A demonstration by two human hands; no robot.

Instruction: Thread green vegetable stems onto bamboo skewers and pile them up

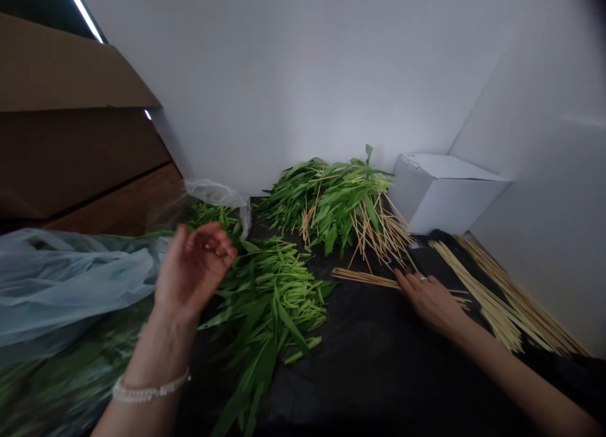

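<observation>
My left hand (194, 266), palm up with fingers curled, is raised over the left edge of a heap of loose green stems and leaves (293, 285). Whether anything small sits in those fingers I cannot make out. My right hand (428, 298) rests on a small bundle of thin wooden sticks (367, 278) lying on the black surface, its fingers over the sticks. Behind, by the wall, is a pile of leafy greens (331, 197) with many sticks (379, 232) among the stems.
Long pale sticks (502, 323) lie at the right. A white box (440, 191) stands in the back right corner. Clear plastic bags (71, 285) with greens cover the left side, below a cardboard box (71, 71). White walls (303, 77) close off the back and right.
</observation>
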